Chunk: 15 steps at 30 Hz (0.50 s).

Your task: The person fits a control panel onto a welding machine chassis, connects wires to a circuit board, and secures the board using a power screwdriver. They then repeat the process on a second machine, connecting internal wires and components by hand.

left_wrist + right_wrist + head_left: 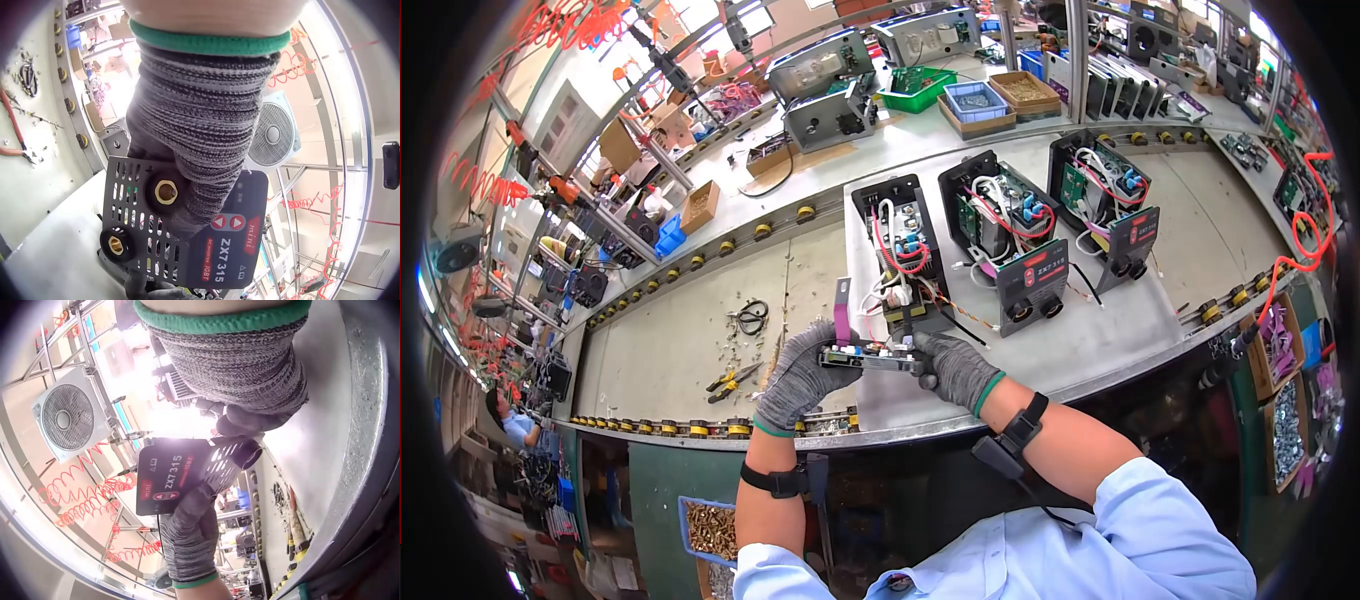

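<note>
My gloved left hand [805, 378] grips a dark front panel [222, 234] marked ZX7 315, thumb across its printed face in the left wrist view. The panel has slots and two round sockets with brass centres [167, 192]. At its opposite end, my gloved right hand [957, 370] pinches the edge beside a socket, fingers curled. A purple-and-grey strip [842, 312] stands up behind the panel. Just beyond it lies an open black housing [897, 235] with white and red wires, its near end lacking a panel.
Two similar units [1005, 235] with front panels stand to the right on the grey board [1100, 320]. Yellow-handled pliers [733, 382], a black cable coil [752, 317] and scraps lie left. Roller rails [700, 429] edge the bench.
</note>
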{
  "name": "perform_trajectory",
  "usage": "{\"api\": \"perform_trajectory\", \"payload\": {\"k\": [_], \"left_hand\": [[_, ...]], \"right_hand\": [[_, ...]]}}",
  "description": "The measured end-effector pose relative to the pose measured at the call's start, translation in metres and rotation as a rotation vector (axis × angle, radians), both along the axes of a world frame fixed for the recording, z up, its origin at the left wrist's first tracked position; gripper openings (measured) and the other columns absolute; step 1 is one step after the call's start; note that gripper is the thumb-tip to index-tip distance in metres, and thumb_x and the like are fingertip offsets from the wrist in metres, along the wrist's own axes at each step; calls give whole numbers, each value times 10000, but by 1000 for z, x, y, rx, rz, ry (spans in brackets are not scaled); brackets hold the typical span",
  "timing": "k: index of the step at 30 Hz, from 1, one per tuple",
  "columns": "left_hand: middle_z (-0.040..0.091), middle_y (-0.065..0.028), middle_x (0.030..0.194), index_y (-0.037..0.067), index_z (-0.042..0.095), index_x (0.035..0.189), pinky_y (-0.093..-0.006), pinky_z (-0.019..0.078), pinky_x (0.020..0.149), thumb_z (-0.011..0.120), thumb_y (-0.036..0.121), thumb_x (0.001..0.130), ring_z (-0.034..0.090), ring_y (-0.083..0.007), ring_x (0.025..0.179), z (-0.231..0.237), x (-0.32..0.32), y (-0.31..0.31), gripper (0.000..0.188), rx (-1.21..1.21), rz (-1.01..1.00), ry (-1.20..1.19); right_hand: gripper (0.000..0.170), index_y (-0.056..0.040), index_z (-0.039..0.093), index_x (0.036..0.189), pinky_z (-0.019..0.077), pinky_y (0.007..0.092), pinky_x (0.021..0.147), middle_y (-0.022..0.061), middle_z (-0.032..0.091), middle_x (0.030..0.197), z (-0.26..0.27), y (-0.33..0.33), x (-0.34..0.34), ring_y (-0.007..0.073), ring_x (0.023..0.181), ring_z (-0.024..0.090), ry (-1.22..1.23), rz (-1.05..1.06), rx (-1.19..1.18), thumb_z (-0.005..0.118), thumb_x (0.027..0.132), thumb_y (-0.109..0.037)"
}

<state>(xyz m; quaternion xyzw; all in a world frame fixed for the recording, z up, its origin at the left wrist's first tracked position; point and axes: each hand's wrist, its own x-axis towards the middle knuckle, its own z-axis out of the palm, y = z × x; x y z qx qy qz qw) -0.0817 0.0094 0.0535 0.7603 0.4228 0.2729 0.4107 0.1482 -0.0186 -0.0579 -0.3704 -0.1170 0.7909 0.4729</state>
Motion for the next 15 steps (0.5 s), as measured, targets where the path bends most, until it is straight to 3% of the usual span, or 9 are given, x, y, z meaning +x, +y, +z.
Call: {"api": "perform_trajectory", "payload": {"k": [3, 5, 8, 11, 12, 15], "left_hand": [[724, -38, 1009, 69, 686, 1174, -271, 548, 884, 871, 25, 729, 662, -95, 938, -7, -5, 5, 484, -31, 23, 70], [755, -20, 989, 72, 703, 1106, -289, 567, 877, 861, 18, 718, 699, -112, 918, -9, -5, 9, 423, -41, 39, 68], [754, -22, 982, 49, 707, 1125, -285, 573, 841, 870, 44, 713, 699, -113, 893, -4, -5, 12, 443, -281, 106, -40], [752, -24, 952, 41, 713, 1128, -283, 569, 787, 895, 133, 699, 696, -116, 871, -8, -11, 26, 475, -374, 57, 17], [751, -32, 930, 33, 716, 1126, -279, 560, 745, 915, 270, 683, 692, -116, 855, -12, -12, 30, 540, -373, 23, -50], [750, -71, 1002, 12, 690, 1153, -338, 598, 815, 889, 247, 730, 719, -169, 917, -21, -6, 35, 523, -416, -20, -235]], "right_hand": [[222, -71, 633, 1064, 399, 235, 437, 39, 661, 880, -2, 1, 6, 95, 618, 540, 30, 60, 0, 555, 1066, -278], [209, -82, 642, 1067, 403, 234, 447, 45, 673, 903, -2, 1, 10, 97, 626, 547, 45, 70, -19, 566, 1058, -276], [210, -73, 646, 1076, 413, 238, 456, 53, 681, 927, 3, -2, 15, 104, 644, 557, 106, 98, -24, 577, 1050, -269], [204, -64, 649, 1081, 429, 240, 469, 61, 689, 945, 7, -3, 24, 118, 663, 569, 112, 125, 40, 593, 1037, -255], [204, -59, 648, 1093, 437, 241, 473, 68, 691, 952, 6, -3, 28, 124, 672, 575, 153, 135, 29, 599, 1032, -247], [212, -51, 643, 1122, 450, 243, 475, 84, 695, 964, 6, -2, 31, 136, 674, 586, 236, 130, 11, 609, 1022, -235]]}}
